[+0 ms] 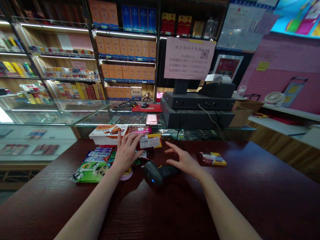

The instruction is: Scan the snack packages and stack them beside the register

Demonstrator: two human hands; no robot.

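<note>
My left hand (pixel 127 150) is spread over the packages, its fingertips beside a yellow box with a white barcode label (pixel 150 141); whether they touch it I cannot tell. My right hand (pixel 182 158) hovers with fingers apart, just right of that box, holding nothing. Below and between the hands lies a black barcode scanner (pixel 156 173) with a blue light. A white and orange box (pixel 108 132) stands behind my left hand, with a dark red package (pixel 140 130) beside it. Under my left wrist is a green panda packet (pixel 91 172). A yellow and red packet (pixel 212 158) lies right of my right hand.
Behind the dark wooden table (pixel 140 213) is a glass counter with a black cash register (pixel 197 113) and its cables. A mouse (pixel 144 105) rests on a red mat. Shelves of boxes fill the background. A cardboard box (pixel 240 115) stands right of the register.
</note>
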